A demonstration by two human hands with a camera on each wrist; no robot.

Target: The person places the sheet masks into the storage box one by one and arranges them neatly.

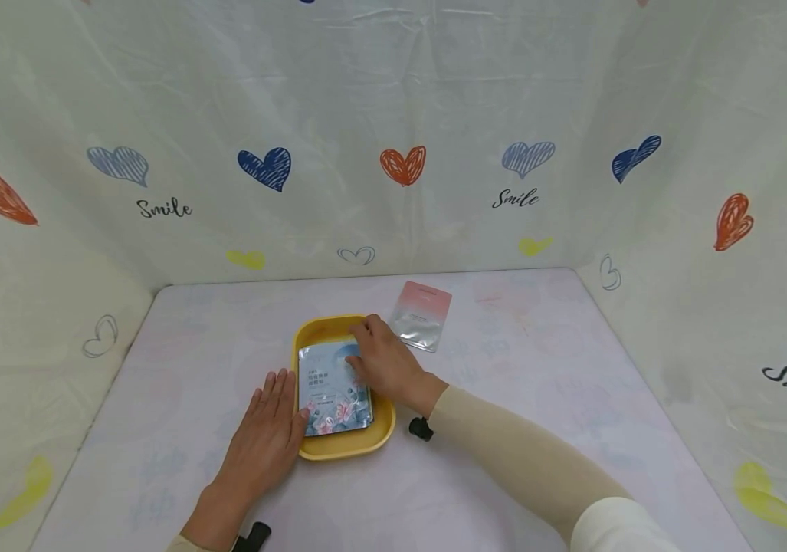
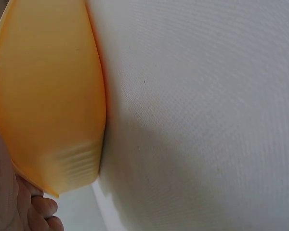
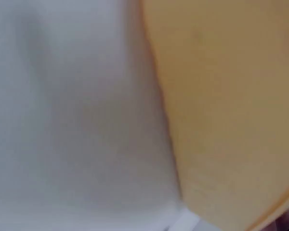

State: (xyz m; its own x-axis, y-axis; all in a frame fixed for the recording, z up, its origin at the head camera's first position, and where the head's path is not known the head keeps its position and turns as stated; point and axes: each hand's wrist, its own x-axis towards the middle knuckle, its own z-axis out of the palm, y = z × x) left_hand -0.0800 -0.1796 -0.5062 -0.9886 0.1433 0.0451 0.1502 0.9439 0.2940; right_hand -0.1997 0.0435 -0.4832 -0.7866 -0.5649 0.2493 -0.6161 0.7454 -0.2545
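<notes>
Right grip [image 1: 382,359] presses curled fingers on the blue sachet [image 1: 333,387] lying in the yellow tray [image 1: 345,448], left grip [image 1: 270,425] flat beside it; light, floppy and slick, the sachet seems best pinched at an edge.

The right hand [image 1: 385,362] covers the upper right of the blue packet [image 1: 329,389], hiding what its fingertips do. The right wrist view is blurred, its yellow tray [image 3: 231,110] cut off at the right edge. Packet print is too small to read.
</notes>
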